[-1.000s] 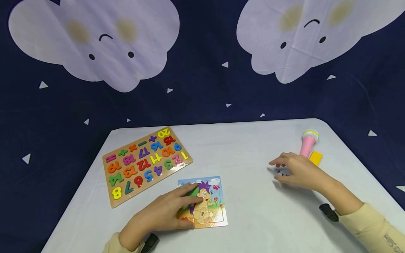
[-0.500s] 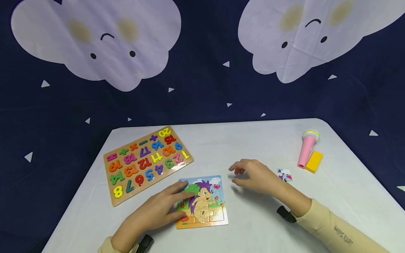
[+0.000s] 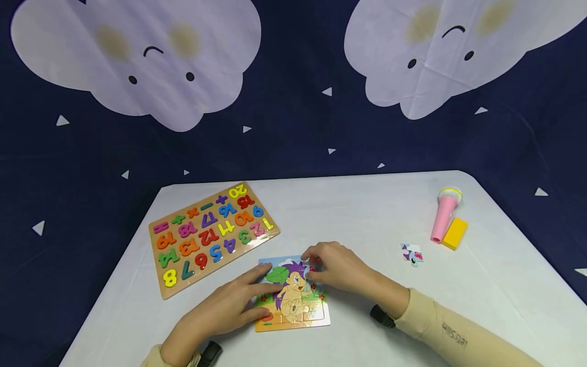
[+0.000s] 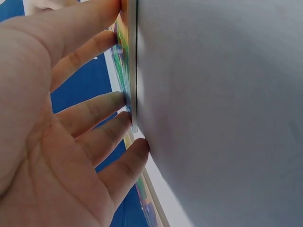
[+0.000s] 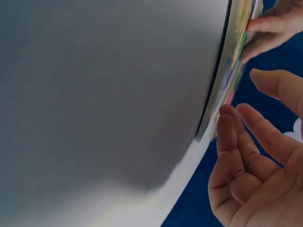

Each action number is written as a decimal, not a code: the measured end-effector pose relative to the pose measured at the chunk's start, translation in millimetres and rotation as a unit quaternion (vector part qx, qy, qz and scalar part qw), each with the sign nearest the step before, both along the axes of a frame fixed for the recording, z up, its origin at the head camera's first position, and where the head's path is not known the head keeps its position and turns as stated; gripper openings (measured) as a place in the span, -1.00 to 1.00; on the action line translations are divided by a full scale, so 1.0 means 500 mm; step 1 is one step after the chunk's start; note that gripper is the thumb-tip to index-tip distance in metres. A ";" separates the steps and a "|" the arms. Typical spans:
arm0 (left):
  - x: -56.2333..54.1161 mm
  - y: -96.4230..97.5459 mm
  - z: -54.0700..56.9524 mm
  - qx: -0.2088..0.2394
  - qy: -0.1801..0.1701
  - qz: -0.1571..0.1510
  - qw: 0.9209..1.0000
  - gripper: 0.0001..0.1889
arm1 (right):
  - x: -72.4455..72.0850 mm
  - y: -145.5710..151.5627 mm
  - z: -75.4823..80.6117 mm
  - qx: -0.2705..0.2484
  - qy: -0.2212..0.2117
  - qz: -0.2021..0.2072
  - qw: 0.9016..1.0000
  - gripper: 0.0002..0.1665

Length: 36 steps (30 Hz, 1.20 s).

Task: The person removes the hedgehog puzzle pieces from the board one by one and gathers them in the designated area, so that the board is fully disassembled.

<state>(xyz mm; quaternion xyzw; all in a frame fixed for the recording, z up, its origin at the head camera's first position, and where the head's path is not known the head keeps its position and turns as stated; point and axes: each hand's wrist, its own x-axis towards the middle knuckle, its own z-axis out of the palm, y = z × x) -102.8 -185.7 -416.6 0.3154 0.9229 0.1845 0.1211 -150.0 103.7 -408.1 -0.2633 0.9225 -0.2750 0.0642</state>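
A square jigsaw puzzle (image 3: 298, 306) showing a purple-spined hedgehog lies flat on the white table in the head view. My left hand (image 3: 229, 303) rests on its left side, fingers spread; in the left wrist view several fingertips (image 4: 117, 100) touch its face and edge. Over the upper right corner is my right hand (image 3: 341, 265). The right wrist view shows that thumb (image 5: 270, 82) apart from the fingers, with nothing visible between them, and the fingertips close to the board's edge; whether they touch it I cannot tell. Loose jigsaw pieces (image 3: 413, 254) lie farther right.
A wooden number board (image 3: 183, 275) with colourful numerals lies at the back left. On the right are a pink toy microphone (image 3: 444, 216) and a yellow block (image 3: 455, 234), side by side. A dark blue cloth (image 3: 293, 137) with clouds hangs behind the table.
My right hand has moved left from beside the loose jigsaw pieces to the puzzle's upper right corner, uncovering those pieces. My left hand has shifted slightly left and stays on the puzzle.
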 end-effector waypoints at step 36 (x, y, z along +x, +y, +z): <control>0.001 0.004 0.001 0.000 -0.019 0.001 1.000 -0.48 | -0.013 -0.055 -0.012 -0.015 -0.040 -0.006 0.999 -0.57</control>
